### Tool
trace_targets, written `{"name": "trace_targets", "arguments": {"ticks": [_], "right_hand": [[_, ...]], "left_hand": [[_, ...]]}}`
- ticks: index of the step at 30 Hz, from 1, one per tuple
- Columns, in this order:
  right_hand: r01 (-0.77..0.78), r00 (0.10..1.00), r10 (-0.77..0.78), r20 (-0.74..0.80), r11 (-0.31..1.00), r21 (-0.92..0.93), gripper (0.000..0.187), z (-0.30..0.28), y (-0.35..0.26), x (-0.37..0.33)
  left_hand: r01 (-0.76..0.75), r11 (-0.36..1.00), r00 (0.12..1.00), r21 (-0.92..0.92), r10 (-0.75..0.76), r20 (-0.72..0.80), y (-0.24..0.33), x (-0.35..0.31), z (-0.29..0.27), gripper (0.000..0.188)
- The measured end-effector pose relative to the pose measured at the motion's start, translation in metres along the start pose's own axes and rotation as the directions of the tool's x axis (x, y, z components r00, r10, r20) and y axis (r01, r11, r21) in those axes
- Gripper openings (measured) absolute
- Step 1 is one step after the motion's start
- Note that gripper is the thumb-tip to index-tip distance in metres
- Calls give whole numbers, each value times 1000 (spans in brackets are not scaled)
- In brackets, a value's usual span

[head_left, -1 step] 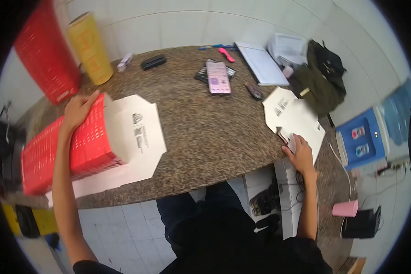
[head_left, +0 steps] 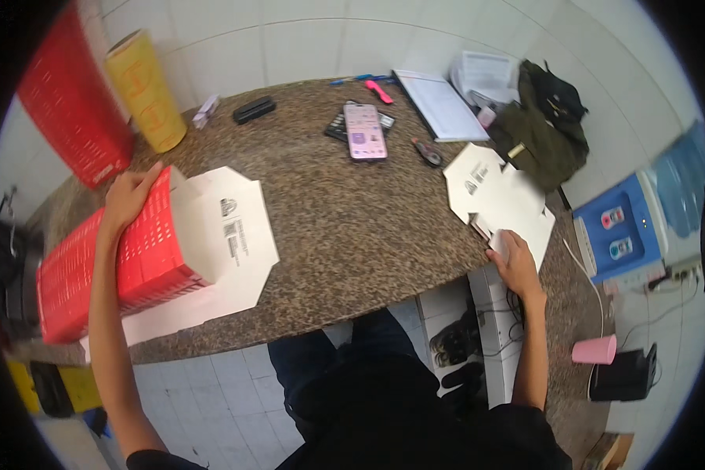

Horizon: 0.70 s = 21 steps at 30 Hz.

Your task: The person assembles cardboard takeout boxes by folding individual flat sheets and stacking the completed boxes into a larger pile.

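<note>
At the left, my left hand point(head_left: 127, 200) lies over the top of a red patterned cardboard box point(head_left: 145, 247), thumb near its open end and fingers curled over the far side. White cardboard point(head_left: 239, 262) with notched corners and dark print sticks out from under that box to the right. On the right, my right hand point(head_left: 517, 265) grips a white die-cut cardboard piece point(head_left: 505, 200) at its near side. A small flap there is folded up under my fingers. The fingertips of my left hand are partly hidden.
A phone point(head_left: 366, 131), box cutter point(head_left: 427, 152), black case point(head_left: 254, 110) and notebook point(head_left: 439, 106) lie on the granite counter point(head_left: 352, 227). Tall red cardboard point(head_left: 78, 110) and a yellow roll point(head_left: 147, 92) stand far left. A green bag point(head_left: 540, 141) sits far right; a pink cup point(head_left: 594, 350) is near right.
The view has shifted slightly. Both hands keep their places on the red box and the white cardboard piece.
</note>
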State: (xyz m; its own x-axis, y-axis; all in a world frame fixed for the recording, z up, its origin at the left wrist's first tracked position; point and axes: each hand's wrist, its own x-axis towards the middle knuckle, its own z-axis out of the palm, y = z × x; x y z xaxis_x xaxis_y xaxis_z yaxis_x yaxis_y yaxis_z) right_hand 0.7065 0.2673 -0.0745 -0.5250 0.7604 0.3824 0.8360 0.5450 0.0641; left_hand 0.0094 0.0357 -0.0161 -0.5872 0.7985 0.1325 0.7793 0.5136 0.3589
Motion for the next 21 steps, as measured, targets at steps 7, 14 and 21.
{"name": "trace_targets", "arguments": {"ticks": [7,14,21], "right_hand": [[-186,982,161,96,902,391,25,-24,27,-22],[-233,857,419,-299,834,501,12,-46,27,1],[258,963,-197,-182,864,432,8,-112,-115,17]], "left_hand": [[-36,998,999,-60,38,24,-28,1,-22,64],[-217,877,896,430,353,-269,4,-51,-37,33],[-699,681,713,-219,688,-134,247,-180,12,69]]}}
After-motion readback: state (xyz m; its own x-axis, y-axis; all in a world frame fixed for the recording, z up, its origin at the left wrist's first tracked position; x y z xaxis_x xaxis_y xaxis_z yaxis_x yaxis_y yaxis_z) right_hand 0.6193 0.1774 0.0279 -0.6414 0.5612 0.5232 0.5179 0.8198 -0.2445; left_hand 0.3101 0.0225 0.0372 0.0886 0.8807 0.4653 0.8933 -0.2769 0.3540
